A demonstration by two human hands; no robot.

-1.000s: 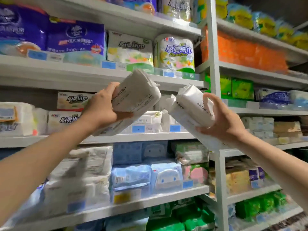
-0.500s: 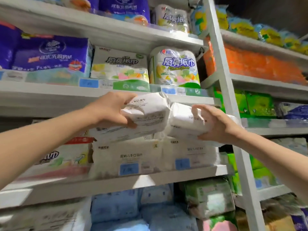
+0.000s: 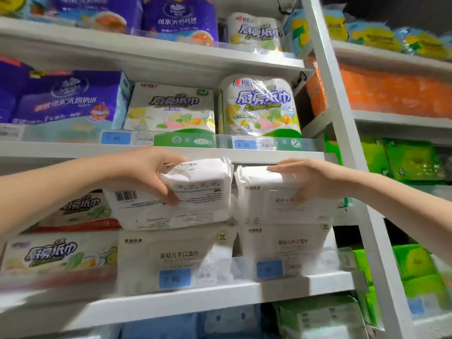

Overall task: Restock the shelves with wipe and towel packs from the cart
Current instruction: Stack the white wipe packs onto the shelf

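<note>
My left hand (image 3: 156, 172) grips a white wipe pack (image 3: 200, 179), thumb under and fingers over its top. That pack sits on another white pack (image 3: 156, 211) stacked on the shelf. My right hand (image 3: 308, 179) holds a second white wipe pack (image 3: 266, 199), fingers on its top and thumb on its front. This pack rests on a shelved white pack (image 3: 288, 248). Beside it stands a matching white pack (image 3: 176, 258) on the shelf board (image 3: 220, 294). The cart is out of view.
The shelf above (image 3: 73, 152) hangs close over both hands. Kitchen towel packs (image 3: 171, 111) and a roll pack (image 3: 259, 106) stand on it. A white upright post (image 3: 352, 148) runs just right of my right hand. Green packs (image 3: 413, 162) fill the neighbouring bay.
Both hands have carried their white packs up and forward into the shelf, onto the stacked white packs. The view has tilted upward and moved closer to the shelves.
</note>
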